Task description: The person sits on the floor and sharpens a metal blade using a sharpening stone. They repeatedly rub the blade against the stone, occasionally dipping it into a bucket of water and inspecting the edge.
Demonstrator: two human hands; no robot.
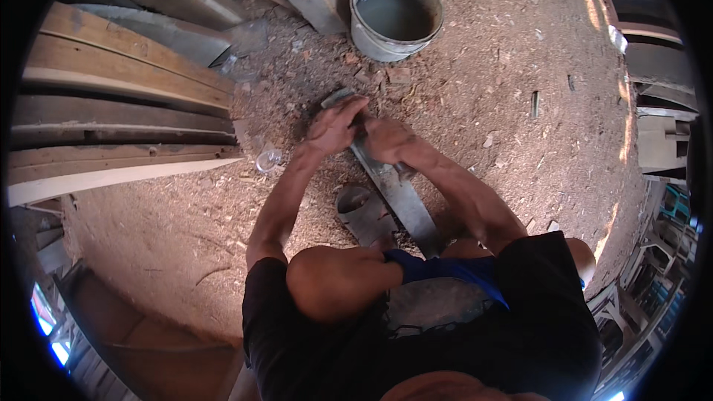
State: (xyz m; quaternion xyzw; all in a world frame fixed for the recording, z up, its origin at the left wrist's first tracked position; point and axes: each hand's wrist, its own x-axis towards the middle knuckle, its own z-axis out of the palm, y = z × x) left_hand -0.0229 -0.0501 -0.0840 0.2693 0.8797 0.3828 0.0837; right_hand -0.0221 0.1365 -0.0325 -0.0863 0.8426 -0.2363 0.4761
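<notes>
A long grey board (pixel 405 204) slants from between my knees away to the far left over the ground. My left hand (pixel 334 128) bends over its far end, fingers pressed together and pointing right. Close beside it, my right hand (pixel 386 138) is closed, its fingers curled down at the board. What the two hands grip between them is hidden under the fingers. A short brownish piece (pixel 405 171) shows just below my right hand; I cannot tell whether it belongs to what I hold. At the board's far tip, a greyish block-like end (pixel 339 96) sticks out past my left hand.
A pale bucket (pixel 368 46) of cloudy grey water stands beyond my hands. Stacked timber planks (pixel 134 78) reach in from the left. A clear plastic cup (pixel 268 160) lies near their ends. A sandal (pixel 364 219) is left of the board. Wood chips litter the dirt floor (pixel 512 141).
</notes>
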